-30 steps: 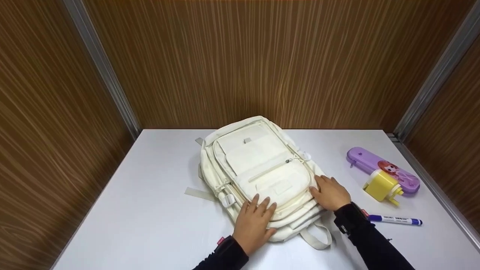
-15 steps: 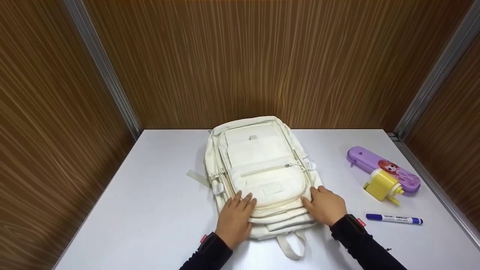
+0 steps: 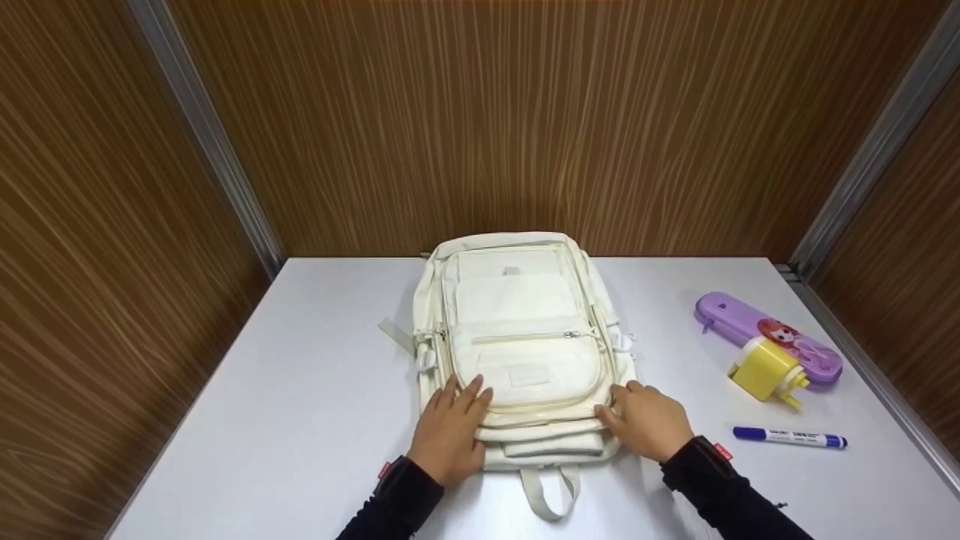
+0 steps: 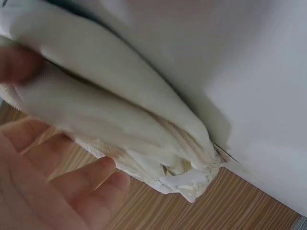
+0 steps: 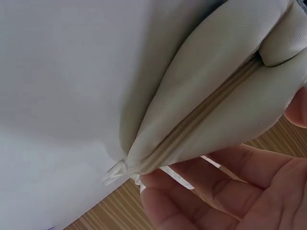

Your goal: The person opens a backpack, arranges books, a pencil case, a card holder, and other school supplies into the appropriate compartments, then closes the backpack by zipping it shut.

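Note:
A cream backpack (image 3: 517, 300) lies front side up on the white table, its top loop (image 3: 551, 495) toward me. Its edge layers and seams show close up in both wrist views. My left hand (image 3: 448, 435) rests on the near left corner, fingers spread and nearly straight over the front panel; in the left wrist view its thumb (image 4: 19, 62) touches the side. At the near right corner my right hand (image 3: 649, 420) grips the edge, fingers bent over it and thumb on the near side. In the right wrist view the fingers (image 5: 230, 182) lie along the bag's edge.
To the right lies a purple pencil case (image 3: 735, 319) with a cartoon figure. A yellow crank pencil sharpener (image 3: 765, 371) overlaps its near side. A blue-capped marker (image 3: 791, 437) lies closer to me, right of my right wrist. Wood-patterned panels (image 3: 480, 127) enclose the table.
The backpack has turned, its near end swinging left, and now lies nearly straight. Both hands moved left with it; the loop also shifted left. The pencil case, sharpener and marker stayed put.

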`<state>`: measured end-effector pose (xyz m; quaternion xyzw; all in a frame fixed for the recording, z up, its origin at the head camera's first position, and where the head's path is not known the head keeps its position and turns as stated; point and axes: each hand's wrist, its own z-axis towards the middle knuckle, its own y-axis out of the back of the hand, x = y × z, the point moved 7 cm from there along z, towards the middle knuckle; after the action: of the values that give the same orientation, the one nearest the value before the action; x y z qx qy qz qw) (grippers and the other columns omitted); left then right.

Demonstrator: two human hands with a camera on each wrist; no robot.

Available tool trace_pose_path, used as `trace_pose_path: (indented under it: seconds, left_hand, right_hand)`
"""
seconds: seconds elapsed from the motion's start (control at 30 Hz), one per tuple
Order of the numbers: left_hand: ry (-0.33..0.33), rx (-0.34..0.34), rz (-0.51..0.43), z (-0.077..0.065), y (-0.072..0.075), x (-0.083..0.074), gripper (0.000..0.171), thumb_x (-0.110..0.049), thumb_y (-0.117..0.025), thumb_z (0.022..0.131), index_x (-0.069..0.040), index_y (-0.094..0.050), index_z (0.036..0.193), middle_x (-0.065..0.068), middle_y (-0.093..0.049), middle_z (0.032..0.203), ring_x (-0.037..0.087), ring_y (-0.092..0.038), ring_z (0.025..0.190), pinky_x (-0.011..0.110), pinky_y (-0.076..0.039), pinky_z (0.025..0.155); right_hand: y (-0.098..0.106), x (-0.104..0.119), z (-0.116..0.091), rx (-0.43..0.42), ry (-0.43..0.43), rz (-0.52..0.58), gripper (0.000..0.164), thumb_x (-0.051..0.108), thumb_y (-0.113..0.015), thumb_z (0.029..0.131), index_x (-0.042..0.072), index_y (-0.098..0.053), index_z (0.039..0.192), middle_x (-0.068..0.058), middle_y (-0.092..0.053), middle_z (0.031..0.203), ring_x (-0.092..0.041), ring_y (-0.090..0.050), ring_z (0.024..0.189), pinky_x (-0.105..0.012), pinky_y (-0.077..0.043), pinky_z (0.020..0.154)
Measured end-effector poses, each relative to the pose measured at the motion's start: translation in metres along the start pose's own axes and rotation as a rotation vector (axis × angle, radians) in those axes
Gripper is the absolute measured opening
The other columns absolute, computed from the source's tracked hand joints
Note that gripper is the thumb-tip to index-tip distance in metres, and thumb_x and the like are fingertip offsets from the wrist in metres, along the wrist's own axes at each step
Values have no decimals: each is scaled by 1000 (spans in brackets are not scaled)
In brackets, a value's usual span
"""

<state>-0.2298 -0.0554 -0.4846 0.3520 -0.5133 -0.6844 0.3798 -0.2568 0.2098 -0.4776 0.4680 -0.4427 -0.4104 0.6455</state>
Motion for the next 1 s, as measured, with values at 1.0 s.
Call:
trace_pose_path:
  seconds: [1.0]
  left_hand:
    - [-195,-293,-67,10,7,-28,15,-30,-73,84,-21,-73,97,4,-70,120,26,-65,113,44,-51,99]
  right_hand:
    - [60,-209,-17,-72,-440,97,59,21,-65,88,-13,-40,129,-42,-51,107,-56,-53,88,-66,-47,68]
